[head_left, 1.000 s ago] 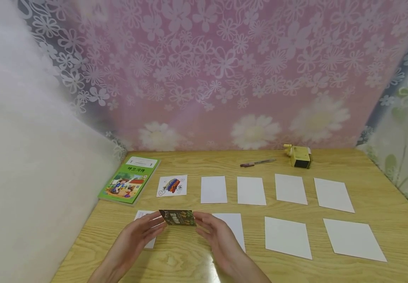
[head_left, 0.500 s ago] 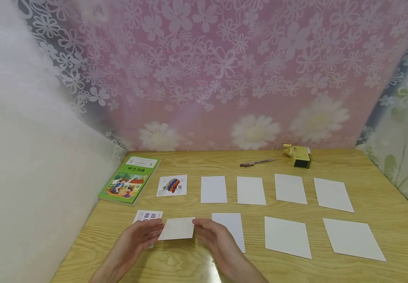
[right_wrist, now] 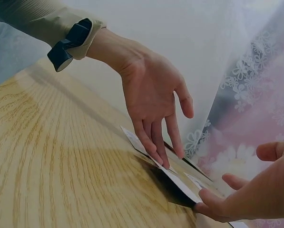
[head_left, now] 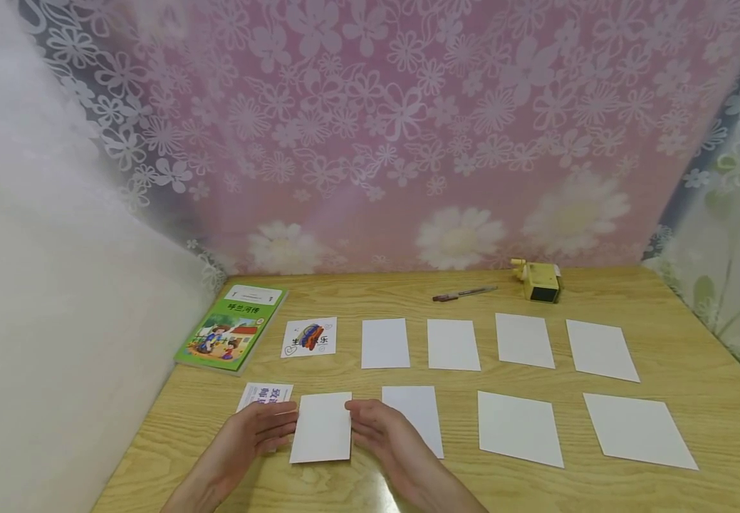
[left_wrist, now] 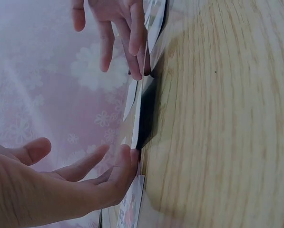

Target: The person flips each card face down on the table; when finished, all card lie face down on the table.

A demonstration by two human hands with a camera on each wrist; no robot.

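A small card (head_left: 322, 427), white face up, is tilted just above the table between my two hands. Its underside shows dark in both wrist views. My left hand (head_left: 241, 442) touches the card's left edge with its fingertips, thumb standing apart in the left wrist view. On the opposite edge lie the fingertips of my right hand (head_left: 395, 445), its fingers loosely extended. Partly hidden behind my left hand is a card with purple printed characters (head_left: 270, 393). A plain white card (head_left: 416, 413) lies just beyond my right hand.
Several white cards (head_left: 385, 343) lie in two rows on the wood table (head_left: 536, 491). A card with a colourful drawing (head_left: 309, 338) starts the back row. A green book (head_left: 231, 328) lies far left; a pen (head_left: 464, 294) and a yellow crank-handled device (head_left: 539, 282) sit at the back.
The card was turned over between my fingertips: its dark printed face showed a second ago, now its white face is up. It also came down nearer the table.
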